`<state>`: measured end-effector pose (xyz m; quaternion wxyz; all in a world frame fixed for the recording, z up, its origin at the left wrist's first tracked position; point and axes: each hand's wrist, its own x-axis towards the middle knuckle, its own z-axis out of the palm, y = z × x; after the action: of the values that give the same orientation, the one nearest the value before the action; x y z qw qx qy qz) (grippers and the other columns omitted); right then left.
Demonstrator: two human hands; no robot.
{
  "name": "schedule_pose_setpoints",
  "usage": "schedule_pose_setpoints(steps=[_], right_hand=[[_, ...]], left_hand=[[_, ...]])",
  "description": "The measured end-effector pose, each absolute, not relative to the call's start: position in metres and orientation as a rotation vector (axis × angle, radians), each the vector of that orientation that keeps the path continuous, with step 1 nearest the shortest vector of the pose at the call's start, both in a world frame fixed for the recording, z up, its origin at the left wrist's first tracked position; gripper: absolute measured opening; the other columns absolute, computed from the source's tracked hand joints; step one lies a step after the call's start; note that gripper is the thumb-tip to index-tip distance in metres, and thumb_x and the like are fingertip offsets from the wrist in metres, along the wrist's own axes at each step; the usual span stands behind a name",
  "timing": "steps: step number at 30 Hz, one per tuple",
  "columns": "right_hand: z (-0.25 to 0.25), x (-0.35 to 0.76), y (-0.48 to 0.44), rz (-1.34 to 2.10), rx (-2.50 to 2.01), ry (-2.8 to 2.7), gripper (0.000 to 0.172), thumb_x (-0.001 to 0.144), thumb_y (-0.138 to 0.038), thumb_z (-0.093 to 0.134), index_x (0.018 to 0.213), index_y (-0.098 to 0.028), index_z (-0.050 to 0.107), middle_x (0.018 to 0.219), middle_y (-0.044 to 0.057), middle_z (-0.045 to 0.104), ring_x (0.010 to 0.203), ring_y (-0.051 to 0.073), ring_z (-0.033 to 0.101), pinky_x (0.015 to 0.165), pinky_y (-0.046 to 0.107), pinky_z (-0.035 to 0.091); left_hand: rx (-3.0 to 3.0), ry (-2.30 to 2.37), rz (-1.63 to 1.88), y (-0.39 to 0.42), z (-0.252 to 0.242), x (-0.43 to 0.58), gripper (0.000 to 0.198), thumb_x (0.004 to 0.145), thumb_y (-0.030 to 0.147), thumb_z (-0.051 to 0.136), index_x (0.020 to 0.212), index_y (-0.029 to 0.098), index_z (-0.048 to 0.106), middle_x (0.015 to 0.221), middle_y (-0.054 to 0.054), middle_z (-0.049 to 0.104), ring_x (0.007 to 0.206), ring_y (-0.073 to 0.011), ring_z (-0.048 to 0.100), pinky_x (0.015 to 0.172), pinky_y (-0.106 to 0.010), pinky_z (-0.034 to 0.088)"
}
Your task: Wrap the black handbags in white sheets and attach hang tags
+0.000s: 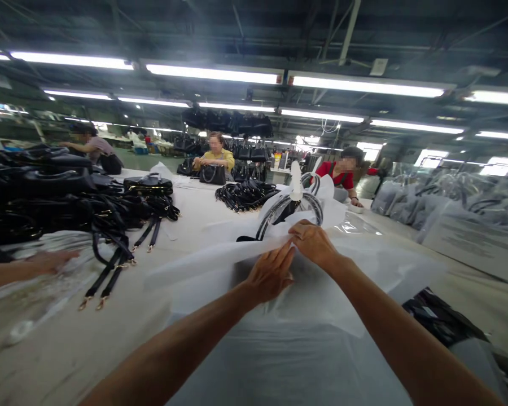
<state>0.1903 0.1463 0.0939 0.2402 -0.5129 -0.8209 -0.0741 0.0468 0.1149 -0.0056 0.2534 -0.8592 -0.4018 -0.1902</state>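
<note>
My left hand and my right hand meet at the top edge of a white fabric cover that lies over a black handbag on the table. Both hands pinch the cloth with fingers pressed together. The black handbag's curved handles stick out beyond the cover, wrapped in white paper. Most of the bag is hidden under the cloth.
A heap of black bags and loose straps with gold clasps fills the table's left side. Another person's hand rests at the left edge. More straps lie mid-table. Three seated people work at the far side. Bagged goods stack at right.
</note>
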Motion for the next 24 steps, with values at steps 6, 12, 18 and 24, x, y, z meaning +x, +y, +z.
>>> schedule_pose_setpoints(steps=[6, 12, 18, 24], right_hand=[[0.087, 0.191, 0.144, -0.246, -1.351, -2.228, 0.025, 0.084, -0.016, 0.054, 0.105, -0.013, 0.067, 0.107, 0.011, 0.066, 0.096, 0.021, 0.063, 0.089, 0.031, 0.048], [0.078, 0.196, 0.137, -0.373, -1.218, -2.273, 0.023, 0.086, -0.012, 0.048, 0.099, -0.016, 0.066, 0.102, 0.009, 0.067, 0.096, 0.02, 0.062, 0.087, 0.029, 0.048], [0.064, 0.203, 0.13, -0.396, -1.104, -2.292, 0.024, 0.088, -0.012, 0.042, 0.095, -0.016, 0.064, 0.094, 0.008, 0.067, 0.09, 0.021, 0.063, 0.079, 0.031, 0.052], [0.022, 0.203, 0.121, -0.364, -0.992, -2.042, 0.039, 0.091, -0.018, 0.04, 0.129, -0.011, 0.044, 0.099, 0.012, 0.068, 0.091, 0.021, 0.066, 0.079, 0.033, 0.055]], left_hand=[[-2.372, -1.233, -0.52, 0.129, -0.003, 0.058, 0.076, 0.088, 0.054, 0.045, 0.14, 0.001, 0.026, 0.144, -0.024, 0.034, 0.134, -0.0294, 0.033, 0.106, -0.042, 0.032], [-2.636, -1.279, -0.552, 0.146, 0.022, 0.062, 0.061, 0.079, 0.047, 0.063, 0.122, 0.007, 0.047, 0.123, -0.017, 0.055, 0.115, -0.0253, 0.051, 0.1, -0.036, 0.041], [-2.635, -1.189, -0.525, 0.158, 0.031, 0.065, 0.042, 0.086, 0.044, 0.056, 0.109, 0.009, 0.055, 0.108, -0.013, 0.062, 0.103, -0.023, 0.057, 0.092, -0.034, 0.045], [-2.528, -1.046, -0.431, 0.136, 0.014, 0.049, 0.028, 0.094, 0.025, 0.039, 0.104, 0.006, 0.057, 0.102, -0.017, 0.062, 0.099, -0.0263, 0.059, 0.088, -0.039, 0.046]])
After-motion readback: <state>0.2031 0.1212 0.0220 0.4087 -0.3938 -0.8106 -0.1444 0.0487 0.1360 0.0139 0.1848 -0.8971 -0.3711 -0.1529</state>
